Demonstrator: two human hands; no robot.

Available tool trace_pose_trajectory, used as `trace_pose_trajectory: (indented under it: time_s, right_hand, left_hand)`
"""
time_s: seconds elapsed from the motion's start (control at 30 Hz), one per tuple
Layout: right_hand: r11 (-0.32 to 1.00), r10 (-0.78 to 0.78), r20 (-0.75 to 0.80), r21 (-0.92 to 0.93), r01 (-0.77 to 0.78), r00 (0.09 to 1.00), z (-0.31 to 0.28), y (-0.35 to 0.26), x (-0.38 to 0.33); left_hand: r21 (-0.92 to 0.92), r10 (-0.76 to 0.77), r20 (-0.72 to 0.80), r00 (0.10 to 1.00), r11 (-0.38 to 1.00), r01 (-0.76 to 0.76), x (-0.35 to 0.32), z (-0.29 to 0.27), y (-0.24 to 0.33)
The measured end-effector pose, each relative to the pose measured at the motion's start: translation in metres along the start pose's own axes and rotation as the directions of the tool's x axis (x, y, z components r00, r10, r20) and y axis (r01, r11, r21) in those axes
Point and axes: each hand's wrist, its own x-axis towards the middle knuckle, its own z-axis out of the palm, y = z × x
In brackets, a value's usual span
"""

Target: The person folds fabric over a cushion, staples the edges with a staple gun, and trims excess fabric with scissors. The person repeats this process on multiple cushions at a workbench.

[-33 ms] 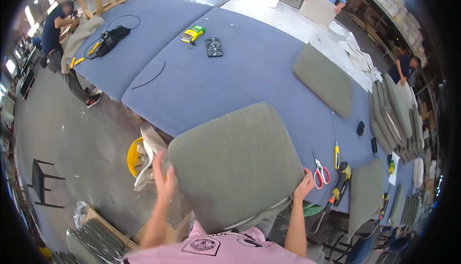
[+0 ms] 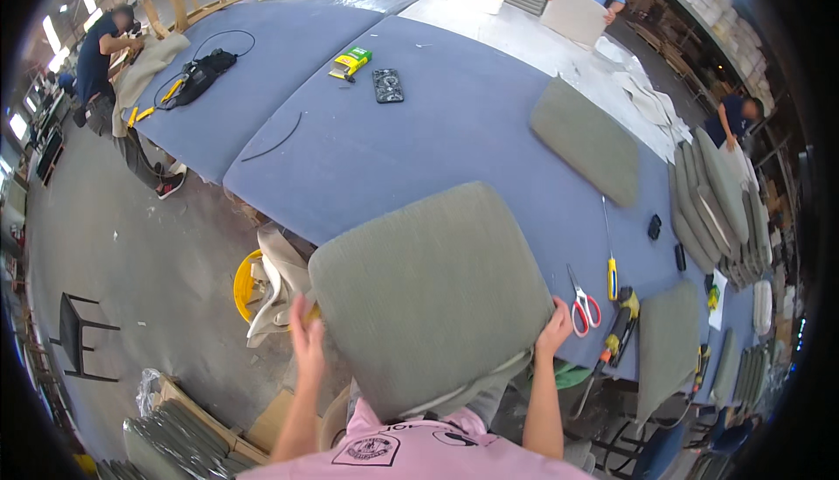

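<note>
I hold a large grey-green seat cushion point(image 2: 428, 292) tilted up in front of me, over the near edge of the blue-covered table point(image 2: 419, 148). My left hand point(image 2: 306, 336) presses its lower left edge with the fingers spread. At the lower right corner, my right hand point(image 2: 555, 327) grips the cushion. A loose flap of pale fabric hangs from the underside.
Red-handled scissors point(image 2: 584, 305), a yellow screwdriver point(image 2: 609, 262) and a power tool point(image 2: 622, 327) lie right of my right hand. Another cushion point(image 2: 585, 139) lies farther back, with stacked cushions point(image 2: 708, 192) at the right. A yellow bucket point(image 2: 247, 283) stands on the floor at left. Other people point(image 2: 105, 52) work nearby.
</note>
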Motion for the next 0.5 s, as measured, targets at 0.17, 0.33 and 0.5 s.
trace_pose_trajectory:
  time_s: [0.17, 0.33, 0.5]
  right_hand:
    - [1.000, -0.017, 0.110, 0.006, 0.016, 0.994, -0.029, -0.040, 0.013]
    - [0.967, -0.242, 0.267, -0.017, 0.255, 0.933, -0.120, -0.124, 0.055]
    - [0.971, 0.049, 0.039, 0.232, -0.057, 0.998, -0.157, -0.205, 0.085]
  left_hand:
    - [-0.575, -0.350, 0.053, 0.935, 0.755, 0.315, -0.090, 0.064, 0.018]
    - [-0.711, 0.117, 0.072, 0.991, 0.702, -0.031, -0.047, 0.047, 0.141]
    - [-0.080, 0.469, 0.188, 0.863, 0.883, -0.462, 0.019, 0.055, 0.175]
